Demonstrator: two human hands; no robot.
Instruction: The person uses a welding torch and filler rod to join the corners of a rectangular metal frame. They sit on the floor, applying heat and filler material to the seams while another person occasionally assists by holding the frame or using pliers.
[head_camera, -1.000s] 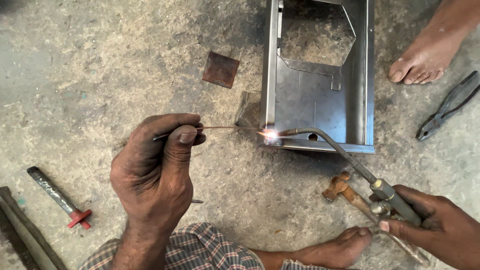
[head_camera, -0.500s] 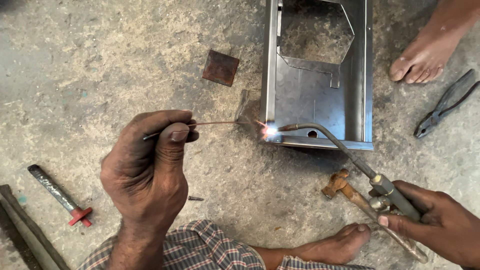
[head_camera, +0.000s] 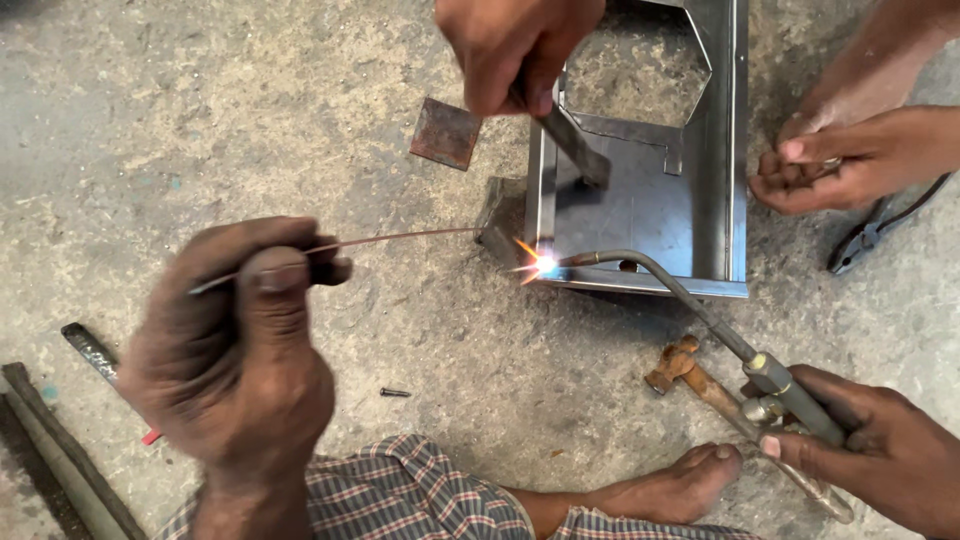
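From the head camera: the left hand (head_camera: 235, 350) pinches a thin coppery filler rod (head_camera: 400, 238), its tip near the bright flame (head_camera: 540, 264) at the corner of a shiny folded sheet-metal box (head_camera: 640, 200) on the concrete floor (head_camera: 200, 120). The right hand (head_camera: 880, 460) is wrapped around a curved-neck gas torch (head_camera: 700, 310) — another person's hand (head_camera: 515, 45) presses a dark metal bar (head_camera: 570, 145) into the box.

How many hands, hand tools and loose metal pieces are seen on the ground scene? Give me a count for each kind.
Hands: 4 (left hand, right hand, two of other people)
Hand tools: 4 (torch, hammer, pliers, pressing bar)
Loose metal pieces: 3 (rusty plate, filler rod, screw)
Total: 11
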